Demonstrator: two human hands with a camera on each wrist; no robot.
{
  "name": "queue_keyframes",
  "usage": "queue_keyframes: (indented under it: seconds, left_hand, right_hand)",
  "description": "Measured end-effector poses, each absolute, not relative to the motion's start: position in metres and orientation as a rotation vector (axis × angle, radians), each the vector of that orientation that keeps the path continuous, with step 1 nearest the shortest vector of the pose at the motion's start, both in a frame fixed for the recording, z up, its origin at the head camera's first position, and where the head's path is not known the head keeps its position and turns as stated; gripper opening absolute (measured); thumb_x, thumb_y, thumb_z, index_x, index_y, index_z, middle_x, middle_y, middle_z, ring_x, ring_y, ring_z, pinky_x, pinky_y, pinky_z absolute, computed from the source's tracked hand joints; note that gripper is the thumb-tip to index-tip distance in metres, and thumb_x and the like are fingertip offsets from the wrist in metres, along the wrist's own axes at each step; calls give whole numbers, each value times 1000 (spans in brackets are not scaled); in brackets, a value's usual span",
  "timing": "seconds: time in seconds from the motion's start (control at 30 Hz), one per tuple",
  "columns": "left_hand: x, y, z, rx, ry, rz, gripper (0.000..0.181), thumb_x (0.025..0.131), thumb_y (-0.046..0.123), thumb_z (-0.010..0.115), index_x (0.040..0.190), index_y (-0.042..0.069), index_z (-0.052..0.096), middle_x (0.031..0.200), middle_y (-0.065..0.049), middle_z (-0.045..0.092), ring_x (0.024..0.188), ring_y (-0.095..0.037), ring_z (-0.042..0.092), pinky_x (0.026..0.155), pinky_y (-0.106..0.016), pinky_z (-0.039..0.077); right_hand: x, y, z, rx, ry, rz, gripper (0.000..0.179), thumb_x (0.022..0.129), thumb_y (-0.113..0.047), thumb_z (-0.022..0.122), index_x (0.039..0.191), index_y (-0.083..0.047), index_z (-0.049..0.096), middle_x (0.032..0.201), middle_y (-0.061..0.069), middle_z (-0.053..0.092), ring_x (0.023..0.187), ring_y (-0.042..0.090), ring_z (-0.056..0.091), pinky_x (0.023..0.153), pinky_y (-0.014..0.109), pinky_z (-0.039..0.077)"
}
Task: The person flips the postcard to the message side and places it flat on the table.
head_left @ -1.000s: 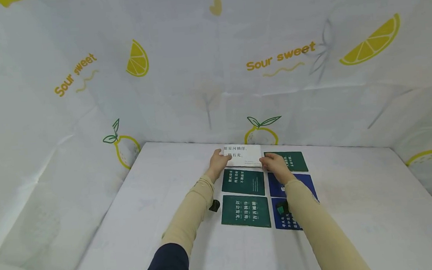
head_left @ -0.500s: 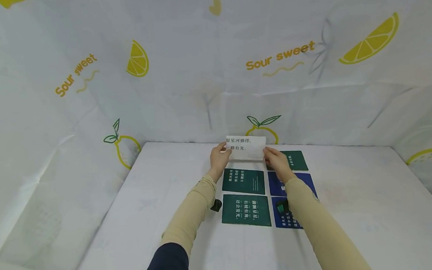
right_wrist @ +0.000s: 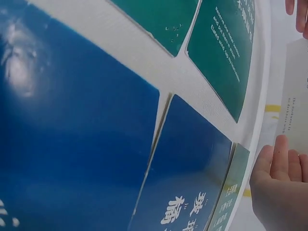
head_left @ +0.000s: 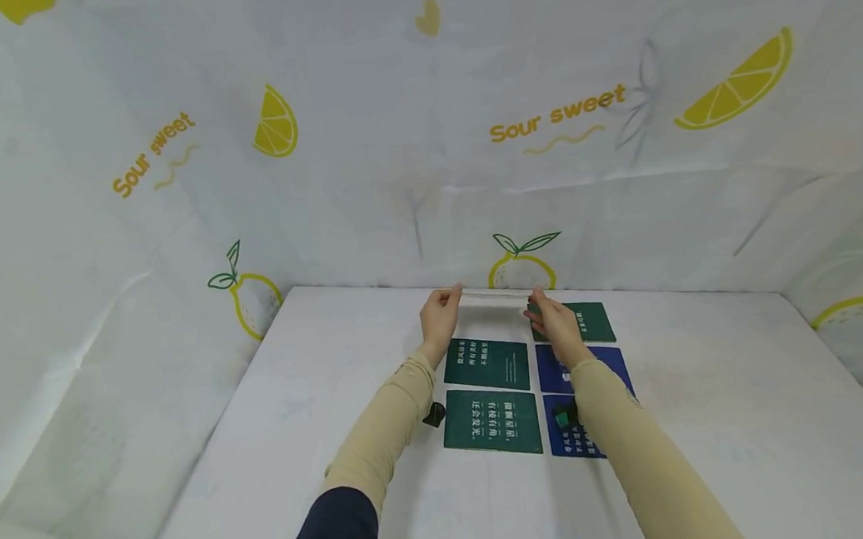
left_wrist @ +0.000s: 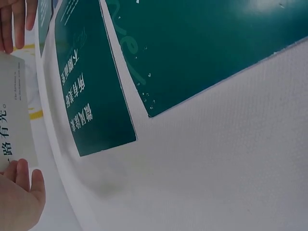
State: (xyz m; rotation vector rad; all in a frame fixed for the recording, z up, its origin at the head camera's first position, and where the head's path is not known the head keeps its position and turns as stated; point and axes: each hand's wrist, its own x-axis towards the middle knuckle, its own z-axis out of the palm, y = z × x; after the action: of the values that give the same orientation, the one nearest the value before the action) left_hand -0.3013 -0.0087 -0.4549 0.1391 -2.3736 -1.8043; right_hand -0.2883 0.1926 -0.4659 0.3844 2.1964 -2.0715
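Observation:
Between both hands a white printed card (head_left: pixel 495 293) is held above the far part of the table, tilted so it looks almost edge-on in the head view. My left hand (head_left: pixel 438 321) pinches its left end; my right hand (head_left: pixel 557 326) pinches the right end. Its lettered face shows in the left wrist view as a pale card (left_wrist: pixel 19 115). Whether it is one card or a thin stack, I cannot tell. Nearer to me lie two green cards, an upper one (head_left: pixel 486 363) and a lower one (head_left: pixel 491 421).
Along the right column lie another green card (head_left: pixel 593 322), a blue card (head_left: pixel 609 361) and a lower blue card (head_left: pixel 575 441), partly hidden by the right arm. Small dark devices sit at both wrists. A white lemon-print curtain (head_left: pixel 365 182) stands behind the white table (head_left: pixel 299 412).
The white card has been lifted off the table, and its face has tipped from facing me to nearly edge-on. Both hands have risen with it. The cards on the table stay put.

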Motion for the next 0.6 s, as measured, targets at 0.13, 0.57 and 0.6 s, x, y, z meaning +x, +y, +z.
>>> queue_keyframes:
  seconds: [0.13, 0.57, 0.6]
  left_hand:
    - [-301, -10, -454, 146, -2369, -1788, 40, 92, 46, 51, 103, 10, 64, 104, -8, 67, 96, -20, 61, 79, -32, 50]
    - [-305, -11, -458, 144, -2461, -1722, 36, 90, 19, 58, 123, 5, 58, 109, -15, 66, 96, -24, 63, 77, -30, 52]
    - [-305, -11, -459, 146, -2466, -1715, 37, 89, 18, 58, 123, 5, 57, 107, -15, 66, 92, -23, 63, 73, -29, 51]
  right_hand:
    - [-289, 192, -466, 367, 2189, -2079, 67, 95, -55, 35, 145, -11, 32, 151, 5, 33, 133, 23, 42, 111, 38, 33]
    - [-286, 191, -463, 408, 2163, -2097, 60, 95, -46, 44, 145, -14, 33, 152, 4, 32, 127, 21, 48, 109, 35, 35]
    - [-285, 191, -463, 408, 2174, -2093, 58, 95, -42, 46, 145, -15, 34, 151, 4, 34, 122, 18, 52, 109, 35, 36]
